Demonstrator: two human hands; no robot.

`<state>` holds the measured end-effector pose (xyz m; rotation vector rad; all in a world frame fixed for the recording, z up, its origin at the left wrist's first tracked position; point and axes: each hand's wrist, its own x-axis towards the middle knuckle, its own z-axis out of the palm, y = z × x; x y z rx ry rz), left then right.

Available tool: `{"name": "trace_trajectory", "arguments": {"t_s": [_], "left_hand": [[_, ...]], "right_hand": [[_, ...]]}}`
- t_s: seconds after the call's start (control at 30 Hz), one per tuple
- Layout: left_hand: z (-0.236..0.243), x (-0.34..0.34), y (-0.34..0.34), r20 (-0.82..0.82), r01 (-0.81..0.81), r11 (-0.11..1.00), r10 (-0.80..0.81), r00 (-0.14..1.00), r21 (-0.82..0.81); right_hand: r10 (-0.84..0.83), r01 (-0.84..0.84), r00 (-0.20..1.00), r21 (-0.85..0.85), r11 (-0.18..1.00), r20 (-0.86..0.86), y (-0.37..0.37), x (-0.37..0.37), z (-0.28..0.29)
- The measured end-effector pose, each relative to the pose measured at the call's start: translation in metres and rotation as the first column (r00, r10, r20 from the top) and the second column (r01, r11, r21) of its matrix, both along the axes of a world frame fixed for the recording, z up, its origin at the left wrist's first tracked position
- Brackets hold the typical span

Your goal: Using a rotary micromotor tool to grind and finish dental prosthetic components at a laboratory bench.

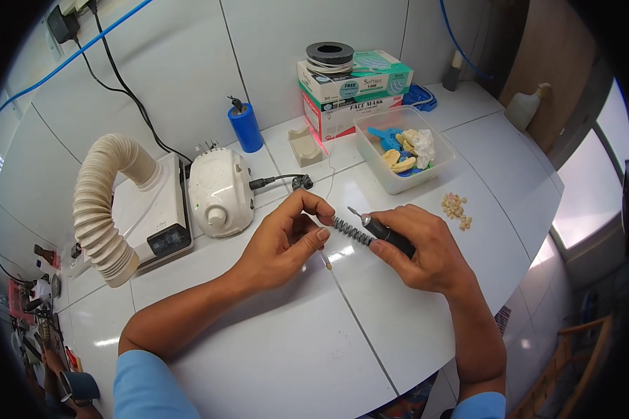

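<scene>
In my right hand point(426, 244) I grip a black rotary handpiece point(393, 237); its small metal bur points up and left toward my other hand. My left hand point(290, 234) is closed, thumb and fingers bent together. Below its thumb shows a thin pale stick point(322, 256) with a small tan tip; the rest of it is hidden by the fingers. A dark coiled cord point(351, 231) spans the gap between the two hands. Right of my right hand lies a cluster of small tooth-coloured pieces point(454, 207) on the white tabletop point(293, 335).
A white control box point(221, 192) with a knob and plugged-in cable stands beside a unit with a ribbed hose point(94, 202). Behind are a blue cylinder point(245, 129), stacked mask boxes point(356, 91) with a spool, and a clear tub point(398, 183) holding gloves. Another person's arm shows at far left.
</scene>
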<state>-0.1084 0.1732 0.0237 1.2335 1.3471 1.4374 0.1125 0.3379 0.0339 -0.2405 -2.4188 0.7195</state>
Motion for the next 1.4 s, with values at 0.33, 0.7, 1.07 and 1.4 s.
{"name": "trace_trajectory", "arguments": {"t_s": [0.33, 0.7, 1.07, 1.4], "left_hand": [[-0.009, -0.020, -0.013, -0.607, 0.148, 0.987, -0.152, 0.780, -0.058], [-0.022, -0.020, -0.013, -0.690, 0.171, 0.985, -0.132, 0.712, -0.012], [-0.022, -0.026, -0.018, -0.451, 0.139, 0.990, -0.120, 0.884, 0.008], [-0.019, -0.023, -0.016, -0.473, 0.109, 0.993, -0.081, 0.877, 0.034]], "right_hand": [[-0.062, 0.056, 0.979, 0.033, 0.998, 0.195, -0.009, 0.005, 0.017], [-0.027, 0.004, 0.925, 0.063, 0.998, 0.379, -0.012, 0.004, 0.007], [-0.041, 0.038, 0.941, 0.014, 0.999, 0.337, -0.016, -0.004, -0.003], [-0.023, 0.010, 0.932, 0.037, 0.999, 0.362, -0.018, -0.006, -0.001]]}}
